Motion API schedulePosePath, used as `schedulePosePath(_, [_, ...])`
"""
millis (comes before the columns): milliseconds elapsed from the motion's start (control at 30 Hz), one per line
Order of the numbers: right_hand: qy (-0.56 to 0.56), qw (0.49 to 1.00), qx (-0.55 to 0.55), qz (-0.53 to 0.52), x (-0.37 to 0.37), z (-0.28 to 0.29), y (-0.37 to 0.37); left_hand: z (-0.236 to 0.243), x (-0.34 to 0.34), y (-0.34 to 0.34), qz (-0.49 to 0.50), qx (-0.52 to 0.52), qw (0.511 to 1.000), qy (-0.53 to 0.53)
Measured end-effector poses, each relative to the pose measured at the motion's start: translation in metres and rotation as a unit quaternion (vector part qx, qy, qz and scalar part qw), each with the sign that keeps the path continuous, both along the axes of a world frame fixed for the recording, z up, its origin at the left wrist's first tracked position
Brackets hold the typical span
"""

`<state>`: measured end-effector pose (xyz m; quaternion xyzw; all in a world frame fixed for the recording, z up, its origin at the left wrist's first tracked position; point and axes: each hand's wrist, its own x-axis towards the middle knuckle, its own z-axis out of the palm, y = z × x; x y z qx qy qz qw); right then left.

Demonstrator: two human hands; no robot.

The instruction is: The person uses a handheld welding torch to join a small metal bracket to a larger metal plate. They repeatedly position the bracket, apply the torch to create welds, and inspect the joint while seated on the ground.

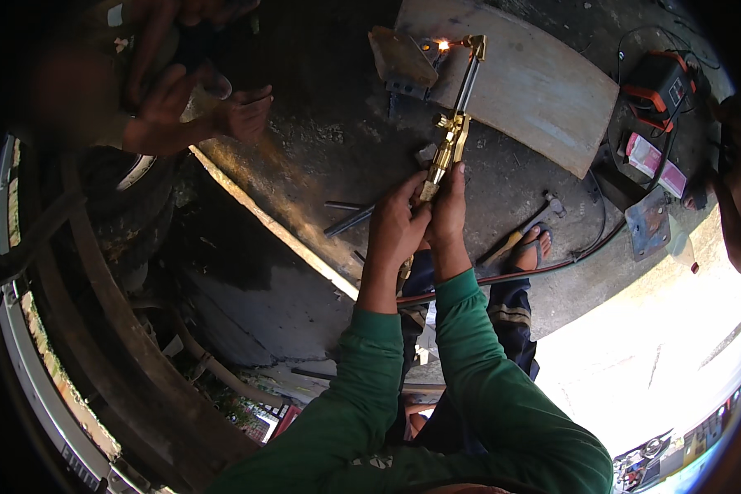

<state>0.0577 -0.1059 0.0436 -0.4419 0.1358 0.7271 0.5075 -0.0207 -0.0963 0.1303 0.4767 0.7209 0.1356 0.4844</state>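
Note:
Both of my hands are closed around a brass cutting torch (450, 148), which points away from me. My left hand (398, 221) wraps the rear of its handle, and my right hand (448, 210) grips beside it, just behind the valves and lever. The torch's bent head turns left, and a bright orange glow (443, 45) shows at its tip. This glow lies against the right edge of a rusty angled steel piece (405, 59). Beneath the torch head, a large flat metal sheet (535, 86) lies on the ground. Whether tip and steel touch, I cannot tell.
A hose (535, 275) runs right from behind my hands. Near my sandaled foot lies a hammer (535, 221). To the right are an orange-black machine (657, 89), a pink-white box (655, 163) and a holed steel plate (649, 225). Another person's hand (245, 114) is at the upper left.

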Motion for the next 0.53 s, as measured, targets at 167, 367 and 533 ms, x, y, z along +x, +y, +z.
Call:
schedulePosePath(167, [-0.004, 1.000, 0.007, 0.001, -0.0008, 0.0030, 0.0032, 0.0020, -0.0005, 0.0032, 0.000, -0.013, 1.000, 0.002])
schedulePosePath(367, [-0.009, 1.000, 0.007, 0.001, 0.0002, 0.0010, 0.0024, 0.0045, 0.0007, 0.0039, 0.004, -0.009, 1.000, -0.008])
schedulePosePath(533, [0.000, 1.000, 0.012, -0.003, -0.0002, -0.0027, -0.0005, -0.0051, -0.0013, -0.0030, -0.014, 0.048, 0.999, 0.009])
